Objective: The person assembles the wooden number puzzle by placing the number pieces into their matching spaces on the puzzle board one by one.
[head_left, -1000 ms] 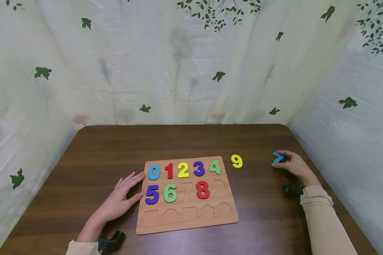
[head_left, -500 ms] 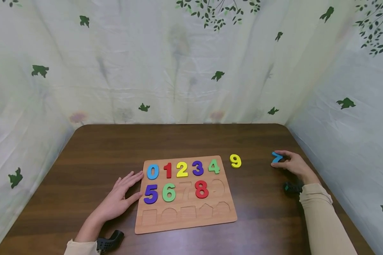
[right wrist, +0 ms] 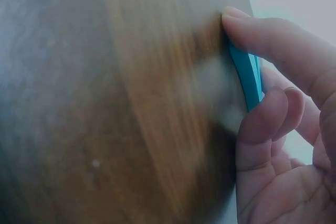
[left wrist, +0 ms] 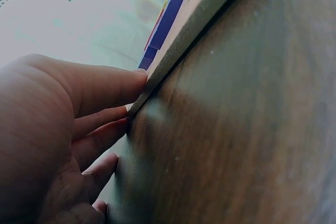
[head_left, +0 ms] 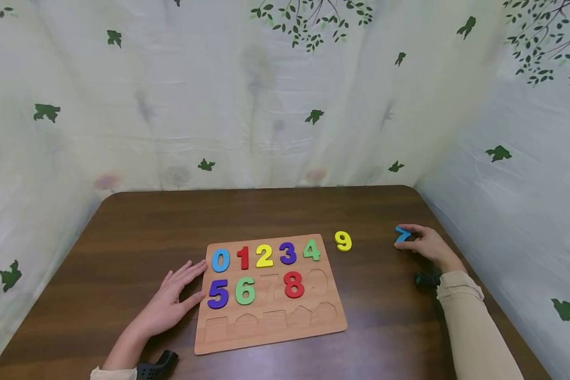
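A wooden number board [head_left: 271, 340] lies on the table, with the numbers 0 to 6 and a red 8 [head_left: 294, 285] seated in it. Outlined recesses, one shaped like a 7, show bare wood. My left hand [head_left: 173, 303] touches the board's left edge with thumb and fingertips, fingers fairly straight; the left wrist view shows them against the edge. At the right of the table, my right hand [head_left: 429, 246] pinches a blue number 7 [head_left: 402, 234] between thumb and fingers, at or near the tabletop. Its blue side [right wrist: 247, 74] shows in the right wrist view.
A yellow number 9 [head_left: 343, 241] lies on the brown table [head_left: 247, 211] just right of the board's upper corner. Pale curtains [head_left: 195, 105] with leaf prints stand behind and at both sides of the table.
The head view has shifted slightly, so everything appears a little further left. Both hands keep their places, the right still pinching the blue number 7.
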The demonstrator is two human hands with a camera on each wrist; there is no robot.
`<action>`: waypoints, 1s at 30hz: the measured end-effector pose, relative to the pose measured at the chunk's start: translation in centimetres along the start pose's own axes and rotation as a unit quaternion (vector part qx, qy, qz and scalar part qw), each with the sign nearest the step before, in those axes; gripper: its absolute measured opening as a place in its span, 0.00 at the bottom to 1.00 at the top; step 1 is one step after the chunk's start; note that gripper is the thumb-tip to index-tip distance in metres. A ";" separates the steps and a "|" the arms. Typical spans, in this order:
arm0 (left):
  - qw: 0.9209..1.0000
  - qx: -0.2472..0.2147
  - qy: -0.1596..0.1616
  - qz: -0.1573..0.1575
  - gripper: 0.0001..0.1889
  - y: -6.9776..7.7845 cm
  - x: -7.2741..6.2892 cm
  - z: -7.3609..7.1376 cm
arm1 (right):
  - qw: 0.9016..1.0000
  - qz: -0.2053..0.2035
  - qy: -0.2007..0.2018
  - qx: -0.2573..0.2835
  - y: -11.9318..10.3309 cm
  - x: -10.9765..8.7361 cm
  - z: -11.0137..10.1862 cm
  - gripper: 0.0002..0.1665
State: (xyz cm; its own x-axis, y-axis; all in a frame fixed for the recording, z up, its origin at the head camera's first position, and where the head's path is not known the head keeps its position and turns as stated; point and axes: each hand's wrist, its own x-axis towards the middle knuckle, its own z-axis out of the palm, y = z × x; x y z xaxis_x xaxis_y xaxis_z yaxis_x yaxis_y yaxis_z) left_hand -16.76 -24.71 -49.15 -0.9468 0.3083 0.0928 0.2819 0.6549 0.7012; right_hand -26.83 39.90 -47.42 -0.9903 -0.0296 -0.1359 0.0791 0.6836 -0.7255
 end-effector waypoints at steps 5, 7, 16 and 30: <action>1.000 -0.001 0.000 -0.001 0.35 0.0 0.0 -0.1 | 1.000 -0.007 -0.007 -0.012 -0.7 0.6 -0.4 0.44; 1.000 -0.001 -0.003 -0.003 0.35 0.1 0.0 -0.2 | 1.000 -0.012 -0.011 -0.024 -0.8 0.6 -0.6 0.44; 1.000 0.004 -0.006 -0.004 0.35 0.2 -0.1 -0.2 | 0.999 -0.023 -0.018 -0.035 -1.3 0.6 0.2 0.44; 1.000 0.009 -0.006 0.002 0.35 -0.2 0.1 0.1 | 0.994 -0.083 -0.007 -0.071 -4.6 1.1 2.7 0.41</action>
State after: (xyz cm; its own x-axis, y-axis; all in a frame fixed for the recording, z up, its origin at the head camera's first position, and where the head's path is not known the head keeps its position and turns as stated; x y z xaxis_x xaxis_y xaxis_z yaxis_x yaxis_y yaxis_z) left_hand -16.91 -24.80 -49.35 -0.9434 0.3199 0.0869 0.2891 0.6655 0.6881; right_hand -28.01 34.78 -46.04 -0.9865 -0.1603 -0.0328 -0.1030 0.7639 -0.6371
